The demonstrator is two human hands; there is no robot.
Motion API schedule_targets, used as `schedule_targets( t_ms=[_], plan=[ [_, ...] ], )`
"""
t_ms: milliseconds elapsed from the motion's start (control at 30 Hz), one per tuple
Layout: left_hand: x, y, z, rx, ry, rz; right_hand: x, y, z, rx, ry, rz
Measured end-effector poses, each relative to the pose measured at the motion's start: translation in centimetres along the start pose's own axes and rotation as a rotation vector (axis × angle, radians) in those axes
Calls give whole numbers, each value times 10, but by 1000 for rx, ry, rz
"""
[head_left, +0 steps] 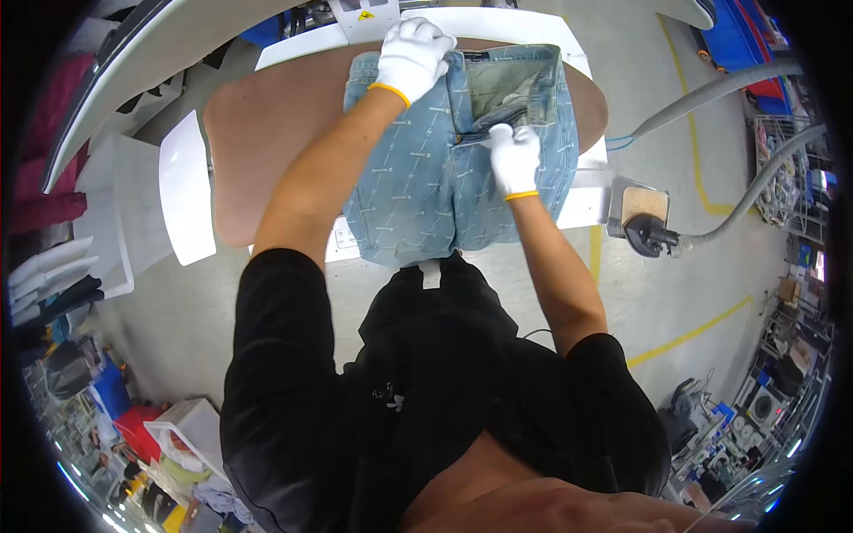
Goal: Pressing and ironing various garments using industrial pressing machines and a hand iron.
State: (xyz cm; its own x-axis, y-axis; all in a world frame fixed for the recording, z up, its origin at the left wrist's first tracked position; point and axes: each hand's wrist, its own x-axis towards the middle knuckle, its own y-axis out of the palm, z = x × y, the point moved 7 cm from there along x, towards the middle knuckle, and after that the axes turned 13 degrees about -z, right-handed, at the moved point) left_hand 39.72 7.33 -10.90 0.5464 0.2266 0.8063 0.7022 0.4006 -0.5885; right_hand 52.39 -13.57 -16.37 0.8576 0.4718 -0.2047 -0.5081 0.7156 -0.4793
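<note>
A pair of light-blue denim trousers or shorts [412, 180] lies across a brown padded pressing board [280, 133], its lower part hanging over the near edge. Small white lettering and lines pattern the denim. The waistband faces away from me and the fly is undone, showing the paler inside [496, 83]. My left hand [414, 60], in a white glove with a yellow cuff, has its fingers curled at the waistband beside the fly. Gloved the same way, my right hand [515, 158] pinches the fabric at the fly opening. The fingertips of both hands are partly hidden.
A steam iron [645, 234] sits on a rest right of the board, with a grey hose [753, 180] leading off. A large white press head [153, 60] overhangs at upper left. White bins [190, 430] and clothes stand behind me at left.
</note>
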Motion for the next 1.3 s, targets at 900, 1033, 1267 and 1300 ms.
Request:
schedule_targets(
  t_ms=[900,1033,1267,1300],
  plan=[
    [-106,2,-87,-247,-699,636,-1,9,-43,-377,-788,562],
    [-97,-1,-96,-203,-640,712,-2,10,-42,-424,-791,569],
    [-84,-2,-108,-27,-597,789,-28,10,-39,-555,-1000,424],
    [-83,0,-109,1,-610,835,-32,8,-38,-591,-1042,392]
  ],
)
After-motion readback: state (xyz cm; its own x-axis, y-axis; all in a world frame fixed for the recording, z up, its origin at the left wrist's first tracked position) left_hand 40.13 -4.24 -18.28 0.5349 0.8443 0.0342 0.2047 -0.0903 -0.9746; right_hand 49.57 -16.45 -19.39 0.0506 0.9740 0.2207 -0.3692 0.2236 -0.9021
